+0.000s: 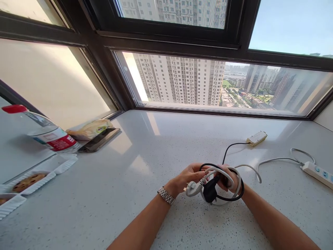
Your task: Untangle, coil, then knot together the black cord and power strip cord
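Note:
A tangle of looped cables, one white and one black, sits between my hands just above the countertop. My left hand [191, 177], with a metal watch [165, 195] at the wrist, pinches the white cable behind its white plug [193, 189]. Around the coiled loops my right hand [230, 178] is closed, its fingers partly hidden by the cables. A black plug [210, 190] hangs beside the white one. The black cable [231, 147] runs back to a small pale box [257, 138]; the white cable [275, 159] leads right to a power strip [318, 174].
A bottle [56, 133] with a red cap, a wrapped packet [91, 129] and a phone [100, 140] lie at the left. Nearer me is a white plastic tray [61, 163] with cookies [30, 182]. Dark-framed windows [182, 43] border the speckled countertop [109, 205] at the back.

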The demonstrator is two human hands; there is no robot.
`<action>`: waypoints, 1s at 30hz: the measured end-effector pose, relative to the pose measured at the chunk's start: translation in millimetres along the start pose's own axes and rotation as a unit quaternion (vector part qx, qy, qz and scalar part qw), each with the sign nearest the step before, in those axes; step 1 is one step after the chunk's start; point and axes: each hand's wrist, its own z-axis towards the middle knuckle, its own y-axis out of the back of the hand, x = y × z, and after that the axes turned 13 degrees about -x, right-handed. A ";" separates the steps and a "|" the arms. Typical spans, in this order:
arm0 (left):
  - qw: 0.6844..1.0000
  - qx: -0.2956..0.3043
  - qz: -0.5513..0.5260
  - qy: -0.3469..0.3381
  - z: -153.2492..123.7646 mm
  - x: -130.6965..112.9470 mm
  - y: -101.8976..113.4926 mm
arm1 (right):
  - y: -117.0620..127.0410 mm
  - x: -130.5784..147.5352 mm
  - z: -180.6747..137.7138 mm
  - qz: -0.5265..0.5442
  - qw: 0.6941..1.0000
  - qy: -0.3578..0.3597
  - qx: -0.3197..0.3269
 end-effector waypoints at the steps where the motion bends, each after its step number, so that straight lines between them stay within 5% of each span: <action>1: 1.000 0.003 0.023 0.004 -0.2 -2.2 1.5 | -0.2 1.8 -1.7 -0.017 1.000 0.006 0.012; 7: 0.982 -0.122 0.137 -0.050 -2.5 -13.4 3.6 | 1.1 6.1 0.2 -0.132 0.983 0.084 -0.092; 13: 0.919 -0.077 0.337 -0.191 -11.3 -21.0 -7.1 | 0.7 -0.6 4.4 -0.183 0.952 0.167 -0.179; 18: 0.873 -0.062 0.415 -0.247 -11.3 -16.5 -9.9 | 4.2 -2.4 4.0 -0.209 0.955 0.191 -0.092; 24: 0.858 -0.066 0.442 -0.254 -8.8 -7.7 -13.7 | 11.0 -1.0 5.6 -0.163 0.966 0.187 -0.077; 28: 0.877 -0.009 0.425 -0.224 -14.5 -33.9 -3.6 | 38.5 22.8 7.1 -0.193 0.978 0.048 0.068; 30: 0.873 0.013 0.439 -0.212 -18.0 -52.2 -1.1 | 51.2 39.9 6.7 -0.208 0.975 -0.014 0.072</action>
